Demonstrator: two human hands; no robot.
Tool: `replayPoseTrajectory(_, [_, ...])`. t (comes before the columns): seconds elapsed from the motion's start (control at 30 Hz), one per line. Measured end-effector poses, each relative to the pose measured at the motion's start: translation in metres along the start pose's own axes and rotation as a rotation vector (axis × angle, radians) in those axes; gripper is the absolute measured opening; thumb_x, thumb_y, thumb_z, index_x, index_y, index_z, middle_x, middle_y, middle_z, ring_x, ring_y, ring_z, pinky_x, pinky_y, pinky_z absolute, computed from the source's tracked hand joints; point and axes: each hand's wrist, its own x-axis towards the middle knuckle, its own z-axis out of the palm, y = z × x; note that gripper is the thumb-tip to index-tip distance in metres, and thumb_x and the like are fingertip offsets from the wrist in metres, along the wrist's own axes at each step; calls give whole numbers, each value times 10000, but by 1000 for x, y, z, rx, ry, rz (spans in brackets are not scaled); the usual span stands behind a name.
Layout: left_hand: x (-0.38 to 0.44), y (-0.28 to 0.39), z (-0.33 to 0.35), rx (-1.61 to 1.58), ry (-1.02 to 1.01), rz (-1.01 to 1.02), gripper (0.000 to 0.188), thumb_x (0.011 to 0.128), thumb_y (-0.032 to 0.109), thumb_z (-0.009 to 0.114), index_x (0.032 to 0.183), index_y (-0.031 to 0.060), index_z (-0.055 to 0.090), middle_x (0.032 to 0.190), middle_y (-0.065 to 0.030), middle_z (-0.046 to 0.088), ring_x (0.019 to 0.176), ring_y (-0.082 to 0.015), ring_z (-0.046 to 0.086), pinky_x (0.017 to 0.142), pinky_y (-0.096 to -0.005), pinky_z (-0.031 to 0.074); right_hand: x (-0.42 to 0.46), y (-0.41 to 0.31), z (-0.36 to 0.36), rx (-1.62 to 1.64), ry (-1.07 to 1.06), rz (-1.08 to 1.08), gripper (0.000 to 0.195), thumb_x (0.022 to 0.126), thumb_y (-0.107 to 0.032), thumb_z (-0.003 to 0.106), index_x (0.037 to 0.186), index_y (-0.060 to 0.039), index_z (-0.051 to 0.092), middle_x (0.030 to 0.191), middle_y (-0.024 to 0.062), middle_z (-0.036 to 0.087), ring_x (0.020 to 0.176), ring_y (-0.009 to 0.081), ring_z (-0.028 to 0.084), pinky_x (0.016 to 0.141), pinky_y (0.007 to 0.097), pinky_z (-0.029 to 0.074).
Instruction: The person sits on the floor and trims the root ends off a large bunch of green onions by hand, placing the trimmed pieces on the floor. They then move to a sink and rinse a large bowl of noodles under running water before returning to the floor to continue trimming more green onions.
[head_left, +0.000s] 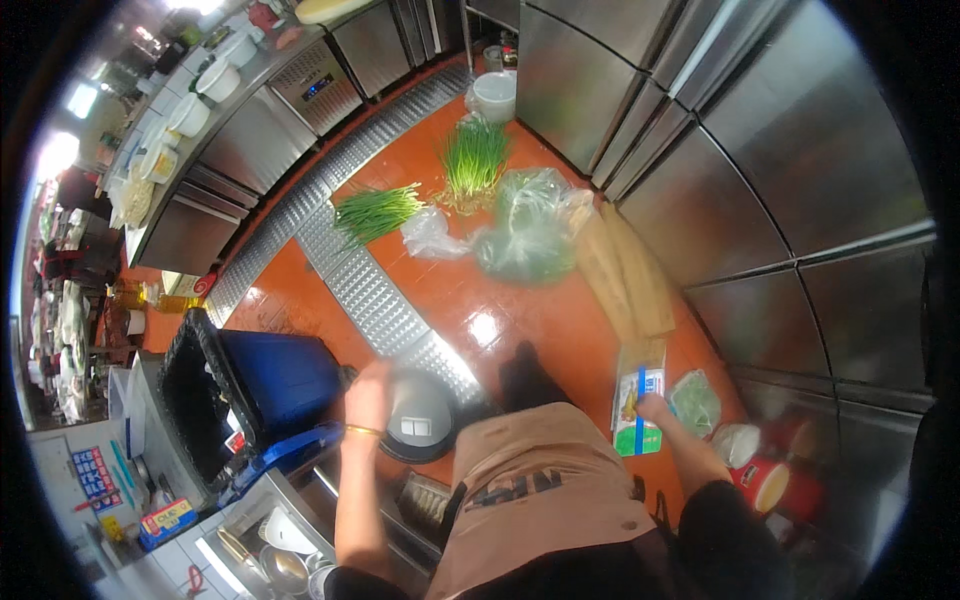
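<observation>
My right hand (654, 407) grips the edge of a flat printed package (628, 429), white and green with a blue strap around it. Low at my left side, my left hand (367, 394) hangs next to a round grey lid (424, 420) on the floor; its fingers are blurred, and I cannot tell whether it touches the lid. A bundle of green chives or thin scallions (379, 214) lies on the floor ahead. Behind it stands a second bunch (475, 159), with its root ends towards me. Clear plastic bags (529, 232) with something green inside sit beside them.
A blue bin (281, 379) lined with a black bag stands at my left. Metal drain grating (375, 296) crosses the orange floor (457, 315). Steel refrigerator doors (750, 217) line the right. Brown cardboard (626, 270), a green-filled bag (695, 403) and a red tub (761, 484) lie near them.
</observation>
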Motion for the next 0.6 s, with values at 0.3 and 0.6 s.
replayPoseTrajectory(0.3, [137,-83,15,0,-180,-219,244,887,93,507,1100,86,625,996,-156,643,896,-368,623,763,-426,513,83,-250,-271,355,283,-123,402,801,-98,534,1197,-82,602,981,155,687,954,307,647,817,372,495])
replayPoseTrajectory(0.6, [366,-211,170,-124,-335,29,245,889,155,499,1093,119,629,1002,-172,643,875,-367,626,753,-459,510,252,-333,-289,153,282,-253,275,840,-203,561,1050,-72,681,1002,166,674,904,312,649,794,384,516])
